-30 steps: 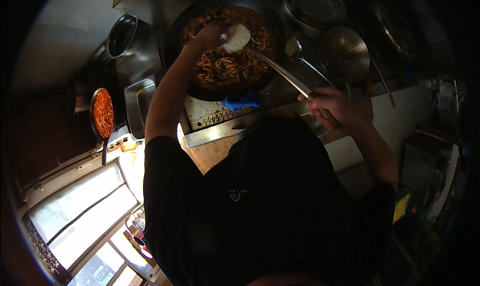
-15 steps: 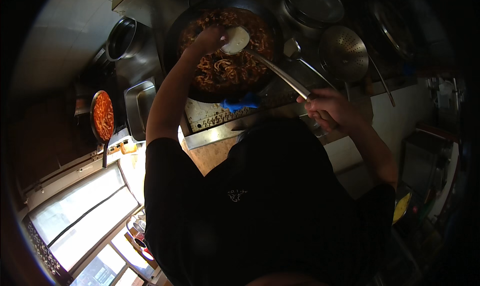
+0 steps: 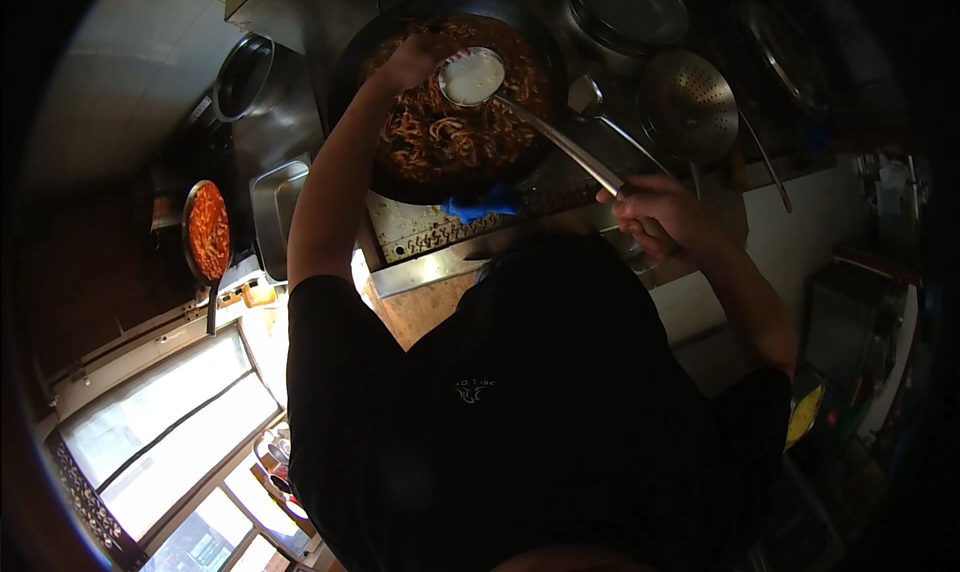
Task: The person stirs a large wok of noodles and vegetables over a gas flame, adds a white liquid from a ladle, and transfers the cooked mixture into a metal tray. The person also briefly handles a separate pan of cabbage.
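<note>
My right hand [image 3: 662, 217] is wrapped round the end of a metal ladle's [image 3: 560, 144] long handle. The round bowl holds a milky white liquid [image 3: 474, 76] and hangs over a big dark wok [image 3: 548, 32]. In the wok lies a reddish-brown dish of sliced strips in sauce [image 3: 455, 140]. My left hand [image 3: 418, 62] reaches over the wok, right beside the ladle bowl's left rim. Its fingers are dim and smeared, so their hold and any contact with the rim cannot be made out.
A blue cloth [image 3: 480, 206] lies at the wok's near edge. To the right sit a spatula [image 3: 588, 96], a perforated strainer [image 3: 690, 107] and stacked pans [image 3: 630, 12]. On the left are a pan of red food [image 3: 208, 234], a rectangular metal tray [image 3: 270, 207] and a pot [image 3: 244, 80].
My left hand has moved left and slightly away from me, off the ladle bowl, so more of the white liquid shows. The ladle and right hand have barely moved.
</note>
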{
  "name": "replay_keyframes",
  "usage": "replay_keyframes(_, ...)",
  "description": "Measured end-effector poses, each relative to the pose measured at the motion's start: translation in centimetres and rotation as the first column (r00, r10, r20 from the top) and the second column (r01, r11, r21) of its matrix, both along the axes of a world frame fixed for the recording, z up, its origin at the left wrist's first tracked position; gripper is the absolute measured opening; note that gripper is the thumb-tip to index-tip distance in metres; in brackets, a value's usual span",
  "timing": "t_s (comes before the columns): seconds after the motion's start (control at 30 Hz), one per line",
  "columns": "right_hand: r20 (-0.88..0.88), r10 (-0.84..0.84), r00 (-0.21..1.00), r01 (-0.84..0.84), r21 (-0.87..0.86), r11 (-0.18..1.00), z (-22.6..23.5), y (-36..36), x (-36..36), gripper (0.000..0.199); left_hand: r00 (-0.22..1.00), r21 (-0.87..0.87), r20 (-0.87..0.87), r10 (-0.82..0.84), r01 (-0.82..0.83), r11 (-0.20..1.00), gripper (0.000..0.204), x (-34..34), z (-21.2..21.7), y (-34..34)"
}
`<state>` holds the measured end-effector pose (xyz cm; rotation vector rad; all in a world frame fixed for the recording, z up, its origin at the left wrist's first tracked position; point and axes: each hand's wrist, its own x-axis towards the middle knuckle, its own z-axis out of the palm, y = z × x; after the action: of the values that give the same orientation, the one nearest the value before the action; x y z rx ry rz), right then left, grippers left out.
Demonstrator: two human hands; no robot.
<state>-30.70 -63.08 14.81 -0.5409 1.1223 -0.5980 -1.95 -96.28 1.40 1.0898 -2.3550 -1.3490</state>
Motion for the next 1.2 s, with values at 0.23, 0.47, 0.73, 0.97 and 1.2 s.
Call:
replay_keyframes(0.23, -0.006, -0.008, 1.000, 0.008, 0.006, 1.000, 0.1, 0.2, 0.0, 0.031, 0.993, -0.085, -0.069, -0.092, 0.086, 0.993, 0.029, -0.1, 1.1, 0.7)
replay_keyframes(0.47, -0.010, -0.022, 1.000, 0.022, 0.018, 1.000, 0.3, 0.3, 0.0, 0.031, 0.987, -0.133, -0.085, -0.140, 0.128, 0.983, 0.036, -0.5, 1.4, 0.9)
replay_keyframes(0.73, -0.016, 0.004, 1.000, -0.004, 0.000, 1.000, 0.4, -0.1, 0.0, 0.031, 0.977, 0.074, -0.215, -0.005, 0.021, 0.997, 0.036, 1.2, 3.1, 2.3)
replay_keyframes(0.97, -0.037, -0.015, 0.999, 0.016, 0.025, 1.000, 0.8, -0.8, 0.3, 0.032, 0.710, 0.219, -0.423, 0.563, -0.523, 0.824, 0.036, 13.3, 7.9, 9.3)
replay_keyframes(1.2, -0.067, -0.028, 0.997, 0.033, 0.087, 0.996, 1.6, -1.7, 1.5, 0.030, 0.440, -0.259, 0.160, 0.884, -0.845, 0.468, 0.053, 26.9, -13.4, 19.6)
